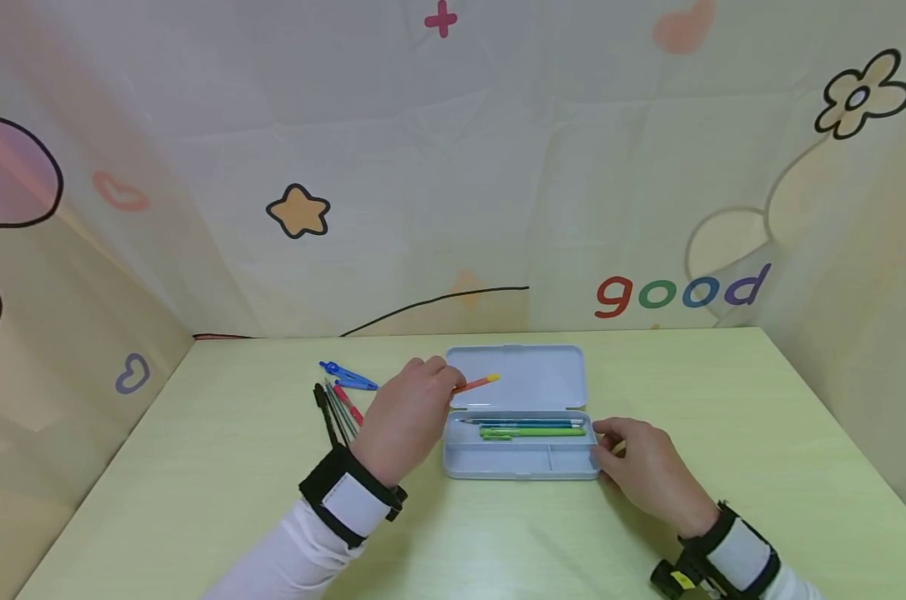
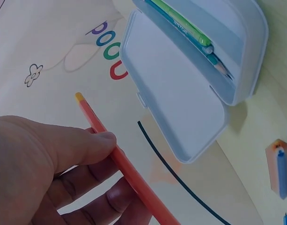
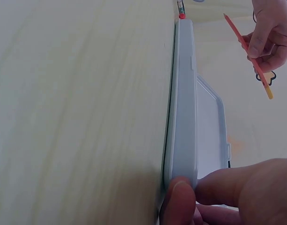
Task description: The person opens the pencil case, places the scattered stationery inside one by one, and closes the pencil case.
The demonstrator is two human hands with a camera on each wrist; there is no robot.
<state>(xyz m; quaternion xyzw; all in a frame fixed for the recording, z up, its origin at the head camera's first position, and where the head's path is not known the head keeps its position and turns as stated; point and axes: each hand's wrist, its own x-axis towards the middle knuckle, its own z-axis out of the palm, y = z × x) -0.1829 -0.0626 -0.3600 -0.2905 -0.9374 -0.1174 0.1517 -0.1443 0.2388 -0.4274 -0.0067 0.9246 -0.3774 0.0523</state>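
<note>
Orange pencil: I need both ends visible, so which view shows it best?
Right wrist: it shows the orange pencil from pointed tip to yellow end. Left wrist shows it larger, but cut at the bottom edge; head shows just the yellow-ended part beyond the left hand.

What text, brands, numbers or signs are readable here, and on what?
"good": multicoloured letters on the backdrop.
"+": pink plus sign, same backdrop.
Teal pencil in the pencil case: lettering too small and blurred to read.
Yellow patch on the right wrist device: nothing legible.
No readable brand or number.
</note>
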